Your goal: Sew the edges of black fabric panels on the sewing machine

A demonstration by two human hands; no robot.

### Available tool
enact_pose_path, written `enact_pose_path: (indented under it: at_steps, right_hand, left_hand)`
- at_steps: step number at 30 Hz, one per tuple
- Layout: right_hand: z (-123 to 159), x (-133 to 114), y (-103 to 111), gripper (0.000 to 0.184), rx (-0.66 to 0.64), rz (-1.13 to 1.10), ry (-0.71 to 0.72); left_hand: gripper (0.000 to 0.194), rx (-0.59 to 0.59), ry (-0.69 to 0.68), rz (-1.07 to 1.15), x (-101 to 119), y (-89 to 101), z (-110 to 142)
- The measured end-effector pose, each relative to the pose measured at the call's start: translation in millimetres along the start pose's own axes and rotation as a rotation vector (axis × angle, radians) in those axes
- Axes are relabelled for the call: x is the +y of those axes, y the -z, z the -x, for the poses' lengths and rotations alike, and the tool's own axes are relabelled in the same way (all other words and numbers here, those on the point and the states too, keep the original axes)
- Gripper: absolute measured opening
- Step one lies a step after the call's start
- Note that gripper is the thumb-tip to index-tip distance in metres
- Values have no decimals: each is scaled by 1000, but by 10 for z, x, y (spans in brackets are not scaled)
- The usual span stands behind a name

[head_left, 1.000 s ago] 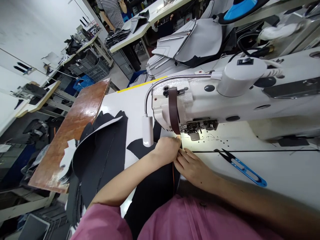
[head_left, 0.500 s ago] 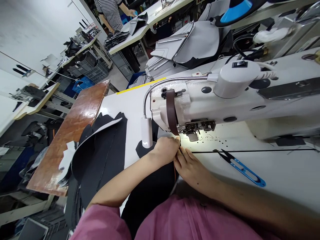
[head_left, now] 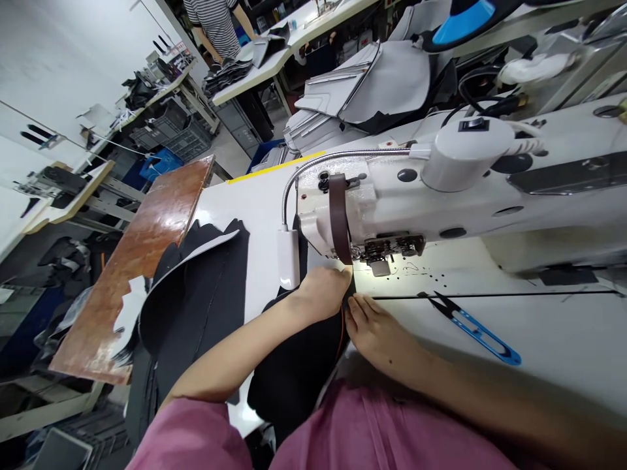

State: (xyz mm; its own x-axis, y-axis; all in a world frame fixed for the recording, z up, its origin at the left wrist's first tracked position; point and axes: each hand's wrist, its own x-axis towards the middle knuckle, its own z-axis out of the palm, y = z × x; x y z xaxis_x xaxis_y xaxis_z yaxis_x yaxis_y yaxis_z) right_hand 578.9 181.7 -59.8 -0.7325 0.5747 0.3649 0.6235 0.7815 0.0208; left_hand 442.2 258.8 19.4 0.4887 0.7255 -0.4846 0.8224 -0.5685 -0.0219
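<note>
Black fabric [head_left: 298, 369] with an orange line along its right side runs from my lap up to the head of a white sewing machine [head_left: 323, 219]. My left hand [head_left: 323, 294] is bent over the fabric just below the needle area, its fingertips partly hidden by the machine head. Close beside it, my right hand [head_left: 372, 326] has its fingers together at the fabric's right edge, with the thumb side out of sight. A small white lamp [head_left: 288, 261] on a flexible metal neck hangs left of the needle area.
Blue thread snips [head_left: 482, 333] lie on the table to the right. At left, a stack of black fabric pieces [head_left: 196, 313] rests by a brown wooden board [head_left: 147, 241]. Grey panels [head_left: 362, 85] are piled behind the machine. A person in a striped top [head_left: 215, 26] stands further back.
The black fabric has shifted up under the machine head, and its lower part has swung right. My right hand has moved slightly down and apart from my left hand.
</note>
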Motion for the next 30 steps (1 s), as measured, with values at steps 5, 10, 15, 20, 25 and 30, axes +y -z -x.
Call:
enact_pose_path:
  at_steps: [5, 10, 15, 20, 25, 30]
  right_hand:
    - [-110, 134, -107, 30, 21, 20, -24]
    - [16, 63, -3, 25, 39, -88, -2]
    - [89, -25, 68, 27, -10, -316, -53]
    - [65, -50, -57, 21, 71, -196, -77]
    - [193, -108, -197, 38, 71, -93, -61]
    - [309, -117, -252, 78, 31, -76, -31]
  left_hand:
    - [41, -12, -3, 24, 2, -46, -31]
    - [47, -4, -56, 44, -28, -109, 2]
    - [53, -48, -47, 51, -6, -97, 45]
    - [54, -84, 10, 21, 25, -47, 79]
    - [51, -48, 29, 10, 61, -94, 97]
    - [46, 25, 66, 1, 88, -147, 92]
